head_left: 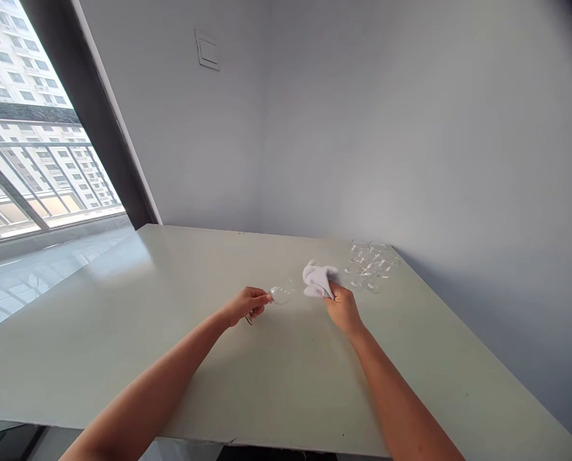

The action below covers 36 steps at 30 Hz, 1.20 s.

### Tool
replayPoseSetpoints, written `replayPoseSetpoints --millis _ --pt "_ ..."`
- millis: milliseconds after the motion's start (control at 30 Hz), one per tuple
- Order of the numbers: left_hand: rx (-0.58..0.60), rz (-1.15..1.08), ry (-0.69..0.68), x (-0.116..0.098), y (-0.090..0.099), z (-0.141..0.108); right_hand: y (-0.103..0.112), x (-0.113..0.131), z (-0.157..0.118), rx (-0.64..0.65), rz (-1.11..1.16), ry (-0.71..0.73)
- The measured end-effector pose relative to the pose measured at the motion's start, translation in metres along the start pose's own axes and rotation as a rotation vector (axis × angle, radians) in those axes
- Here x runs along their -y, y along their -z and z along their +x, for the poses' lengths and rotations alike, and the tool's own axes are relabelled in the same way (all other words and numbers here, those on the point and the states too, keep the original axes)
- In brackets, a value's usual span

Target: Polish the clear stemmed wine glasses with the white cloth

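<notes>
My left hand [251,302] is closed around the stem of a clear wine glass [282,293], which is tilted on its side with the bowl pointing right. Its foot shows just below my fingers. A bunched white cloth [318,279] is gripped in my right hand [343,308], a short way to the right of the glass's rim and apart from it. Beyond my right hand, several clear stemmed glasses [369,261] stand grouped close together near the table's far right corner; their outlines overlap.
The pale table [209,384] reaches back to the grey walls [386,128]. A light switch [207,51] is on the wall. At the left, a dark-framed opening [88,109] shows a balcony railing [40,166] and buildings.
</notes>
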<state>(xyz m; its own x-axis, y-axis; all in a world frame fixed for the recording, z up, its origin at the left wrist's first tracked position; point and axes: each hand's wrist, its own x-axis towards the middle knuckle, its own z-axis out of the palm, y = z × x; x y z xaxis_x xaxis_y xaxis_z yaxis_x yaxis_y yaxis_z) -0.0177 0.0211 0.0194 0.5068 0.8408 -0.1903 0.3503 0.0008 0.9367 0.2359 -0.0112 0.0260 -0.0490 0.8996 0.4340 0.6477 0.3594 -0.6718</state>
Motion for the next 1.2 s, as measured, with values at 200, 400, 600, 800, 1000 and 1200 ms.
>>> replayPoseSetpoints --millis 200,400,600,800,1000,1200 --pt "-0.241 0.559 -0.082 0.005 -0.008 0.0 -0.027 0.037 -0.015 0.251 -0.285 0.439" --pt "-0.309 0.963 -0.567 0.01 -0.026 -0.005 -0.037 0.045 -0.003 0.259 -0.028 0.183" --pt "-0.482 0.907 -0.657 0.017 -0.035 -0.001 -0.033 0.008 0.012 0.265 0.824 -0.539" --pt "-0.651 0.702 -0.433 0.019 -0.043 0.006 -0.066 0.023 -0.011 0.162 1.365 -0.592" --pt "-0.707 0.594 -0.525 0.011 -0.064 0.0 -0.09 0.044 -0.025 0.147 1.274 -0.491" --pt "-0.261 -0.226 -0.296 -0.004 -0.059 -0.005 -0.068 0.038 -0.017 0.266 1.321 -0.541"
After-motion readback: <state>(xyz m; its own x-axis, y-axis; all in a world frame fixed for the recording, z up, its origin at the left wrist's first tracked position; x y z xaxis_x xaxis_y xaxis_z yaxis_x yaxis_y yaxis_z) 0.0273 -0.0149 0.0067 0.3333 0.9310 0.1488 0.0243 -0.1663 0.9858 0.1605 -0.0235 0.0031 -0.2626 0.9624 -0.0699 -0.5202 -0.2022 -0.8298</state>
